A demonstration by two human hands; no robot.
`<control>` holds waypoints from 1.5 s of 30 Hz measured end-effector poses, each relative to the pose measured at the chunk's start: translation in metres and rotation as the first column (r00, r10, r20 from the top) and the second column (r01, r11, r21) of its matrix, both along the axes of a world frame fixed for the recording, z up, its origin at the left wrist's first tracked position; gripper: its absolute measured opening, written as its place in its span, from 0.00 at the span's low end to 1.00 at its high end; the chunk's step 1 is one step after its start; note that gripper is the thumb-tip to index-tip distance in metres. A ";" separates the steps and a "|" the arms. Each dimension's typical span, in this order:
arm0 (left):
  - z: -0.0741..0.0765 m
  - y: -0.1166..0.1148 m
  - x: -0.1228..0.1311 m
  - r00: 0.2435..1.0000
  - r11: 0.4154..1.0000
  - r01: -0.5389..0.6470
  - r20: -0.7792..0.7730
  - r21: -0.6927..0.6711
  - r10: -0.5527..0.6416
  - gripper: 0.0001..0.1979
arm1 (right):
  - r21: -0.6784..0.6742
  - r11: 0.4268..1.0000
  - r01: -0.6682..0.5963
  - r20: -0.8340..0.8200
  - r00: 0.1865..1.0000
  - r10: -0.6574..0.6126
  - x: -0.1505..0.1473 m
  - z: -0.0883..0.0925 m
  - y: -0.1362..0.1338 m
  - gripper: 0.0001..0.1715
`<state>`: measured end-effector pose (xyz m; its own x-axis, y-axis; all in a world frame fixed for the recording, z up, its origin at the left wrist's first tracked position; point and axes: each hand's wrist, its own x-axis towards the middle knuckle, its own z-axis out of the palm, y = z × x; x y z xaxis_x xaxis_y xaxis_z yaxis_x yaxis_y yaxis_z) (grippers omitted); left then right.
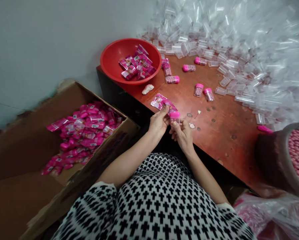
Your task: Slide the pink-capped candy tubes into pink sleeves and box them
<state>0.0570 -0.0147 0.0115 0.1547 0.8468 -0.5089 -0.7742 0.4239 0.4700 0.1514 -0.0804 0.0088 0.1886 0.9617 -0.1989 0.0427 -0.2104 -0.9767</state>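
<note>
My left hand [156, 126] is closed, thumb and fingers pinching a shiny pink printed sachet [161, 101] over the table's front edge. Beside it, my right hand [185, 136] grips a small clear bottle with a pink cap [174, 115], held upright, with pink beads showing inside. The bottle's cap touches or overlaps the near end of the sachet; which of the two, I cannot tell. On the table beyond my hands lie several more filled pink-capped bottles [198, 90]. One bottle [167, 69] near the red bowl has a pink sachet against it.
A red bowl [105, 63] with pink sachets stands at the wooden table's [214, 123] back left corner. Clear empty tubes [239, 63] are heaped along the back and right. At right is a bucket [269, 153] of pink beads. A cardboard box [19, 196] at left holds pink packaged bottles.
</note>
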 end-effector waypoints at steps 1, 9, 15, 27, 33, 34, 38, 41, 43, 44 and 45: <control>0.001 -0.001 0.000 1.000 1.000 0.002 -0.012 0.027 -0.002 0.12 | 0.005 1.000 -0.001 -0.010 1.000 0.001 0.000 -0.001 0.001 0.21; 0.005 0.002 -0.003 1.000 0.999 0.025 -0.005 0.041 -0.025 0.12 | 0.077 0.997 0.028 -0.099 0.995 -0.020 0.000 -0.005 0.005 0.18; 0.009 0.003 -0.001 1.000 0.999 0.023 -0.019 0.048 -0.022 0.11 | 0.099 0.995 0.028 -0.006 1.000 -0.028 0.001 -0.006 0.007 0.19; 0.004 0.002 -0.003 0.972 0.954 0.198 -0.170 0.225 -0.162 0.22 | 0.135 0.990 0.040 -0.044 0.998 -0.034 -0.002 -0.012 0.010 0.17; -0.001 0.002 -0.006 0.934 0.929 0.316 -0.233 0.190 -0.270 0.19 | 0.186 0.982 0.038 0.057 0.997 -0.050 -0.002 -0.015 0.009 0.16; -0.001 0.003 -0.008 0.928 0.921 0.336 -0.235 0.199 -0.288 0.18 | 0.168 0.985 0.026 0.017 0.999 -0.029 -0.001 -0.015 0.009 0.16; 0.001 0.007 -0.013 0.897 0.890 0.404 -0.285 0.213 -0.339 0.16 | 0.034 0.997 -0.068 -0.281 0.957 0.074 0.001 -0.012 0.011 0.18; 0.003 0.008 -0.014 0.870 0.875 0.430 -0.358 0.220 -0.338 0.15 | 0.049 0.998 -0.034 -0.227 0.973 0.045 0.002 -0.012 0.011 0.18; 0.004 0.005 -0.013 0.868 0.876 0.430 -0.369 0.219 -0.334 0.16 | 0.117 0.993 0.034 -0.091 0.996 -0.023 0.002 -0.011 0.011 0.18; 0.005 0.004 -0.011 0.871 0.878 0.426 -0.361 0.219 -0.333 0.16 | 0.137 0.989 0.051 -0.061 0.997 -0.043 0.002 -0.011 0.011 0.18; 0.005 0.002 -0.010 0.874 0.879 0.424 -0.351 0.218 -0.335 0.17 | 0.134 0.990 0.051 -0.075 0.996 -0.041 0.002 -0.011 0.012 0.18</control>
